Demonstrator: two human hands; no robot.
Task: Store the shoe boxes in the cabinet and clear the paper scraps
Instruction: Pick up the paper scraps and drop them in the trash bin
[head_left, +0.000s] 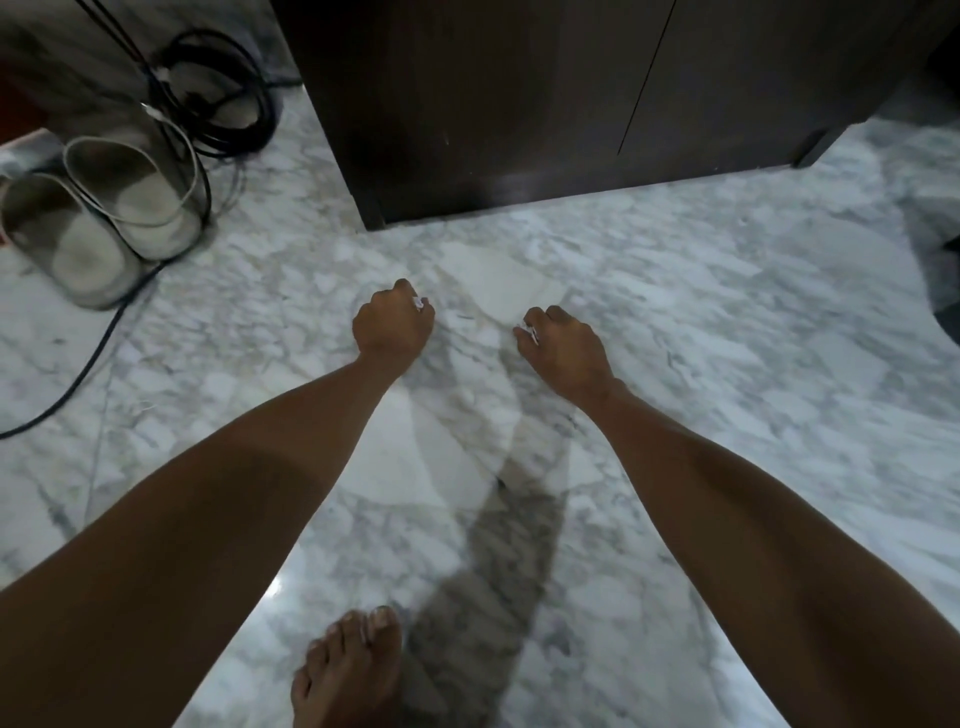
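Note:
My left hand is curled into a fist low over the marble floor, with a small white paper scrap poking out between its fingers. My right hand is also curled, and it pinches another white paper scrap. The two hands hover side by side, a short gap between them. The dark brown cabinet stands just beyond them with its doors closed. No shoe box is in view.
A pair of grey slippers sits at the left, next to coiled black cables that trail across the floor. My bare foot stands on the white marble floor at the bottom.

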